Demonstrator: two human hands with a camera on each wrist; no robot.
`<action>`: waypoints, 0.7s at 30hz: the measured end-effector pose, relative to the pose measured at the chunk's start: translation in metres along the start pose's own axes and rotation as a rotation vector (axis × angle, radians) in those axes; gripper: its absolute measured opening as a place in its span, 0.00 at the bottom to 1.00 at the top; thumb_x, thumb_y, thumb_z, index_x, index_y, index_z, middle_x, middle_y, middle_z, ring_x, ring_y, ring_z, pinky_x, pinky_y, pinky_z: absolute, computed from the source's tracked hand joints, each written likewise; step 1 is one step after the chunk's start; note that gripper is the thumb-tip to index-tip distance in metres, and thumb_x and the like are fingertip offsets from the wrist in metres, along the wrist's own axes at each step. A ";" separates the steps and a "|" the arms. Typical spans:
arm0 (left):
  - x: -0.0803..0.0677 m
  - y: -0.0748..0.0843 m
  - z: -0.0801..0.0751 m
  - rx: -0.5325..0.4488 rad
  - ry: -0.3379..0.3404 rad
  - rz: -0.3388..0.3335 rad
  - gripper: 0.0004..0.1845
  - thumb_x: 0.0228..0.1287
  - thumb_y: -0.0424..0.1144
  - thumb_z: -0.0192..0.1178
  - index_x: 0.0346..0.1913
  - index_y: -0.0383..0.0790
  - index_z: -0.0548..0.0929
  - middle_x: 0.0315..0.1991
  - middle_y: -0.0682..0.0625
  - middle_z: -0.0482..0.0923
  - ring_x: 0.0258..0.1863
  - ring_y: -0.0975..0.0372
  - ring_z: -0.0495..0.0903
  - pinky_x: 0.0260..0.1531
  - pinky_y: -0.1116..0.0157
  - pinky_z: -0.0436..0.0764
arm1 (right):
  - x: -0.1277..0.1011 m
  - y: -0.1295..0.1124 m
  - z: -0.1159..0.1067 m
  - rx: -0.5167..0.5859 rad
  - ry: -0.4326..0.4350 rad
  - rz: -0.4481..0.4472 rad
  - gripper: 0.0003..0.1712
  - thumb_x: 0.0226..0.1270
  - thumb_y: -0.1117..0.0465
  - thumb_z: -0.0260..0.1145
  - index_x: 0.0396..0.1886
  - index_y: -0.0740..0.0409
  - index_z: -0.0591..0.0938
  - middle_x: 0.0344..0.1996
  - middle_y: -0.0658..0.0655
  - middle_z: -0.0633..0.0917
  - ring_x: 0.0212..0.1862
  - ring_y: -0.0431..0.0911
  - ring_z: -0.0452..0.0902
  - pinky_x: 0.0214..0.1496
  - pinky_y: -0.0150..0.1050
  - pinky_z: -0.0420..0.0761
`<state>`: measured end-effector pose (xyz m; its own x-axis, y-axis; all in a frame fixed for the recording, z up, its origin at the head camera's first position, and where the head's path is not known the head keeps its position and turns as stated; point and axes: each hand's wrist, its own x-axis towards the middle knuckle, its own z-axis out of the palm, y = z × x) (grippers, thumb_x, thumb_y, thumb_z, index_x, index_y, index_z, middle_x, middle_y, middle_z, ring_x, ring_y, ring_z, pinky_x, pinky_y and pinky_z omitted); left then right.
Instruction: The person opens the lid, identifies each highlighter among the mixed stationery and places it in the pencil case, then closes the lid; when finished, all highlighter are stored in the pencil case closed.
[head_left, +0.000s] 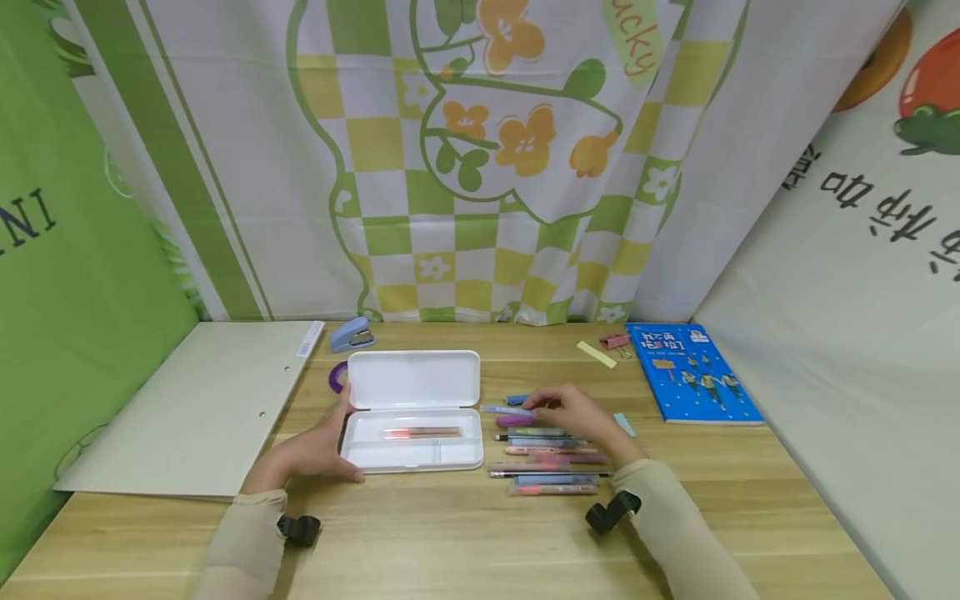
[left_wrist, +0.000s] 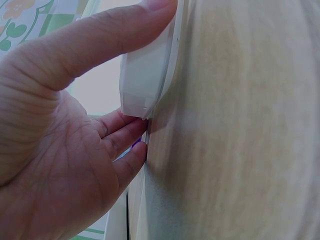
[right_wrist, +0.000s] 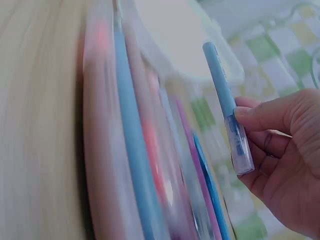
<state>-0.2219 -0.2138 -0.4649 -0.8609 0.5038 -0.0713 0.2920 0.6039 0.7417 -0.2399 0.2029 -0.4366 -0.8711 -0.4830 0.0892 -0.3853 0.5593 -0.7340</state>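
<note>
An open white pencil case (head_left: 414,379) lies on the table with its lid folded back. A pen with a reddish end (head_left: 423,432) is in its upper compartment. My left hand (head_left: 318,446) grips the case's left end, thumb at the front corner and fingers toward the back, close to the tabletop in the left wrist view. Between thumb and fingers, my right hand (head_left: 573,412) pinches a light blue pen (right_wrist: 220,80) with a clear end. That pen is raised over a row of several pens and pencils (head_left: 551,458) to the right of the case.
A blue stapler (head_left: 352,335) and purple tape roll (head_left: 339,377) are behind the case. At left lies a large pale board (head_left: 195,408). A blue book (head_left: 693,372), pink binder clip (head_left: 615,341) and yellow strip (head_left: 597,354) lie at the back right.
</note>
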 end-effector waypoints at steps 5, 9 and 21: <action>0.000 -0.001 0.000 0.001 -0.006 -0.010 0.77 0.38 0.44 0.78 0.68 0.29 0.20 0.68 0.22 0.41 0.69 0.34 0.39 0.66 0.41 0.42 | 0.025 -0.021 0.034 0.057 -0.028 -0.092 0.07 0.63 0.69 0.62 0.38 0.64 0.85 0.36 0.58 0.85 0.37 0.43 0.78 0.40 0.32 0.78; 0.000 -0.002 0.001 0.004 -0.007 -0.014 0.77 0.38 0.44 0.78 0.69 0.30 0.19 0.69 0.22 0.37 0.69 0.34 0.37 0.66 0.40 0.42 | 0.043 -0.039 0.060 0.021 -0.046 -0.164 0.07 0.62 0.70 0.62 0.37 0.63 0.85 0.36 0.56 0.85 0.38 0.41 0.77 0.41 0.31 0.77; 0.000 0.000 -0.001 0.005 -0.004 -0.013 0.76 0.38 0.44 0.78 0.69 0.28 0.21 0.66 0.24 0.49 0.69 0.34 0.41 0.66 0.41 0.44 | 0.075 -0.053 0.105 -0.086 0.040 -0.217 0.06 0.58 0.73 0.64 0.33 0.64 0.86 0.31 0.57 0.85 0.34 0.44 0.78 0.37 0.30 0.77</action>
<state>-0.2223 -0.2145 -0.4647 -0.8630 0.4983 -0.0831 0.2830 0.6132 0.7375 -0.2530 0.0662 -0.4611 -0.7758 -0.5718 0.2668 -0.5879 0.5013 -0.6349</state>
